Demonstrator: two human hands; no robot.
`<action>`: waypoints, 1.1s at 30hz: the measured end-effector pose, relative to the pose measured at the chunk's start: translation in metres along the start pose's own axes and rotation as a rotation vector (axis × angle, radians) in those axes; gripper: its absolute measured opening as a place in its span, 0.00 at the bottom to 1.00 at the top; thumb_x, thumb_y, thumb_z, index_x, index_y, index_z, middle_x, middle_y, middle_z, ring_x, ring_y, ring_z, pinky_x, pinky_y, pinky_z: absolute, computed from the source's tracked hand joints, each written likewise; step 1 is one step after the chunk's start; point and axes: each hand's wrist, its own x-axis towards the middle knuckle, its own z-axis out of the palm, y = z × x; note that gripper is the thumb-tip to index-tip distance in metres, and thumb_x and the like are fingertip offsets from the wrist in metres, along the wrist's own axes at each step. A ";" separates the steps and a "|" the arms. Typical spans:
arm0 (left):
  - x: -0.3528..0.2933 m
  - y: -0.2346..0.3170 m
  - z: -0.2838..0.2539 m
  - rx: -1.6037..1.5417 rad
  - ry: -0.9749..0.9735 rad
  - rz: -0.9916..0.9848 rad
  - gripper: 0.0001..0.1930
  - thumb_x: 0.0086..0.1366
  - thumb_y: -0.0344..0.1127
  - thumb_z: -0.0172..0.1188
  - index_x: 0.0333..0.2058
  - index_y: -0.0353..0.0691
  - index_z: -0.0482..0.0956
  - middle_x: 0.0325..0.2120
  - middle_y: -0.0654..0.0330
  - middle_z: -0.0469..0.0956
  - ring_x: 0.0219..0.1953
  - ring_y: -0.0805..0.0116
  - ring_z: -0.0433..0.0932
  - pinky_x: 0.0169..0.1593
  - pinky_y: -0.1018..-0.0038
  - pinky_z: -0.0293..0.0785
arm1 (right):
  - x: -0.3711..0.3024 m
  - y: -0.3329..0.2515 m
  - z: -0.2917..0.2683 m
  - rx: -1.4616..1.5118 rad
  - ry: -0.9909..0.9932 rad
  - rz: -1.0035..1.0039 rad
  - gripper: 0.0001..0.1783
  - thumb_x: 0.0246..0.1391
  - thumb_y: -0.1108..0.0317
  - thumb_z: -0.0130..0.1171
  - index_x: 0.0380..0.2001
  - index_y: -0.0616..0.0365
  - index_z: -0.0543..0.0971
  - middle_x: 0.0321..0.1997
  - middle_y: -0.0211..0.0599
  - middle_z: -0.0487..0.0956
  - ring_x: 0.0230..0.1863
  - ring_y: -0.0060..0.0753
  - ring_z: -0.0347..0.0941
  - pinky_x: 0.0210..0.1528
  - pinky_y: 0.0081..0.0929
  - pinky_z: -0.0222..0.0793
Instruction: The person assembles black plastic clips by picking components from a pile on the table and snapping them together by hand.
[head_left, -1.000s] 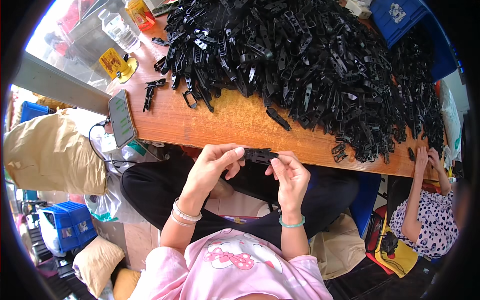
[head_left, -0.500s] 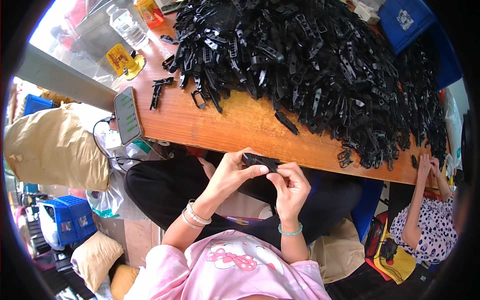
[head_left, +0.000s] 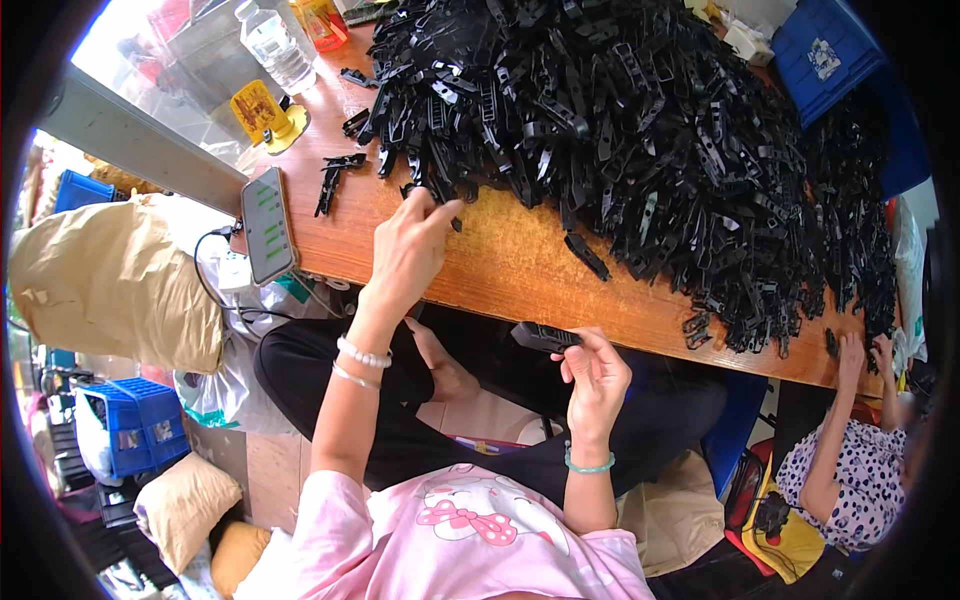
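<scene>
My left hand (head_left: 408, 245) reaches over the table to the near left edge of a big heap of black plastic clips (head_left: 590, 130). Its thumb and index finger look apart, over a few loose pieces at the heap's fringe; the other fingertips are partly hidden. In my right hand (head_left: 598, 380) a dark, elongated black plastic piece (head_left: 545, 337) is pinched between thumb and fingers. That piece is held above my lap, just off the table's front edge, and points to the left.
On the wooden table (head_left: 500, 260) a propped phone (head_left: 268, 225) stands at the left, near a yellow holder (head_left: 265, 115) and a water bottle (head_left: 277, 45). A blue crate (head_left: 825, 55) is at the far right. Another person's hands (head_left: 850, 360) work at the right edge.
My left hand has let go of the black piece and moved forward and left to the heap's edge. The right hand keeps the piece. The whole view has shifted slightly.
</scene>
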 end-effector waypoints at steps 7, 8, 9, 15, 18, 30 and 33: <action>-0.003 0.035 0.009 -0.410 0.230 0.105 0.12 0.50 0.20 0.60 0.35 0.33 0.74 0.42 0.51 0.74 0.44 0.56 0.75 0.46 0.70 0.72 | 0.000 -0.002 -0.005 -0.058 0.003 -0.034 0.10 0.53 0.75 0.58 0.38 0.70 0.76 0.35 0.38 0.75 0.26 0.24 0.71 0.23 0.14 0.60; -0.011 0.052 0.004 -0.718 0.133 -0.206 0.10 0.58 0.24 0.57 0.40 0.33 0.73 0.38 0.53 0.76 0.39 0.63 0.77 0.44 0.72 0.73 | 0.001 -0.004 -0.007 -0.024 -0.009 -0.011 0.10 0.52 0.77 0.58 0.38 0.71 0.76 0.36 0.39 0.75 0.28 0.24 0.72 0.26 0.15 0.64; -0.016 0.061 0.002 -1.069 0.051 -0.448 0.11 0.61 0.26 0.55 0.43 0.31 0.71 0.37 0.54 0.77 0.37 0.67 0.77 0.42 0.73 0.74 | 0.003 -0.007 -0.008 0.010 -0.025 0.011 0.09 0.52 0.79 0.58 0.37 0.72 0.76 0.37 0.41 0.75 0.29 0.24 0.73 0.29 0.17 0.68; -0.025 0.078 -0.020 -1.315 -0.596 -0.756 0.17 0.69 0.33 0.46 0.50 0.26 0.66 0.35 0.53 0.77 0.29 0.71 0.78 0.32 0.77 0.77 | 0.006 -0.017 -0.007 0.021 -0.131 -0.049 0.10 0.51 0.82 0.57 0.38 0.73 0.76 0.38 0.44 0.75 0.34 0.33 0.78 0.36 0.25 0.77; -0.030 0.083 -0.019 -1.258 -0.691 -0.670 0.18 0.70 0.34 0.44 0.49 0.23 0.67 0.34 0.52 0.77 0.28 0.70 0.80 0.30 0.78 0.80 | 0.006 -0.014 -0.008 -0.063 -0.175 -0.111 0.11 0.49 0.84 0.58 0.38 0.72 0.76 0.38 0.44 0.75 0.34 0.31 0.77 0.36 0.22 0.77; -0.031 0.094 -0.034 -0.949 -0.883 -0.262 0.28 0.55 0.27 0.62 0.53 0.25 0.62 0.33 0.43 0.79 0.34 0.57 0.82 0.35 0.70 0.76 | -0.002 -0.018 -0.008 -0.413 -0.182 -0.381 0.16 0.44 0.76 0.65 0.40 0.67 0.78 0.41 0.45 0.75 0.37 0.29 0.74 0.37 0.22 0.74; -0.036 0.092 -0.033 -0.973 -0.920 -0.269 0.25 0.56 0.26 0.61 0.51 0.25 0.65 0.27 0.52 0.82 0.28 0.67 0.83 0.33 0.76 0.77 | -0.002 -0.028 -0.005 -0.453 -0.220 -0.377 0.18 0.42 0.72 0.67 0.39 0.67 0.78 0.42 0.44 0.75 0.43 0.33 0.72 0.42 0.26 0.69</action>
